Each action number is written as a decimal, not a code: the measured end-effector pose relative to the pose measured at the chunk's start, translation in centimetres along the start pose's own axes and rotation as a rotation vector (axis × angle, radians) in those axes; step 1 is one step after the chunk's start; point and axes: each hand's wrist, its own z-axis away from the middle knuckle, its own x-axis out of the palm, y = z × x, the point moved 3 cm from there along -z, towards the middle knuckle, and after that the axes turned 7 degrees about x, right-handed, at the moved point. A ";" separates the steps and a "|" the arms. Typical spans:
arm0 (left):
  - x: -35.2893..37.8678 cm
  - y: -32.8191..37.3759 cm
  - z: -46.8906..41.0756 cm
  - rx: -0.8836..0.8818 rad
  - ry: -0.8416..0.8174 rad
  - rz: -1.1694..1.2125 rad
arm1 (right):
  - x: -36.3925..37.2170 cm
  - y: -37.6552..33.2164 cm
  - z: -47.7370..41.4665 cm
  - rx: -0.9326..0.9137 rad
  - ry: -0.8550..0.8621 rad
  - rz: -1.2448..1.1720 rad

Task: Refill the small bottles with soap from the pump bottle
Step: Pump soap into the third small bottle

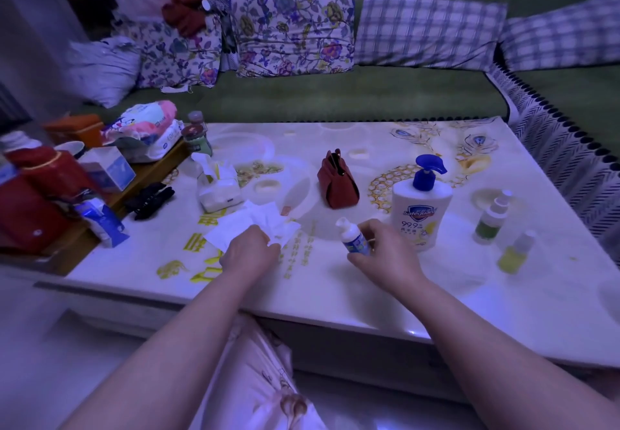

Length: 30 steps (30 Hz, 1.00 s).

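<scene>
A white pump bottle (421, 209) with a blue pump head stands on the table (335, 282), right of centre. My right hand (385, 255) grips a small white bottle (354, 236) with a white pump top, tilted to the left, just in front of the pump bottle. My left hand (250, 250) holds a crumpled white tissue (258, 225) against the tabletop. Two small spray bottles stand to the right: one with dark green contents (490, 219) and one with yellow-green contents (515, 251).
A red pouch (337, 183) stands mid-table, a tissue pack (218, 188) and a black hair clip (149, 199) to the left. Boxes, tins and packets crowd the wooden tray (161, 167) at the left edge. A green sofa (335, 94) with cushions runs behind.
</scene>
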 end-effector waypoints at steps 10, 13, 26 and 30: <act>4.2 2.9 -0.1 0.025 -0.033 -0.151 | -0.7 2.9 0.6 0.119 -0.032 0.003; 4.8 3.1 -0.2 0.028 -0.027 -0.186 | -1.3 3.6 0.7 0.141 -0.016 -0.006; 2.4 6.7 0.1 0.122 -0.033 -0.165 | -4.3 3.9 1.3 0.191 0.029 -0.086; 0.6 10.8 0.6 0.272 -0.036 -0.021 | -6.2 4.0 1.6 0.223 0.060 -0.098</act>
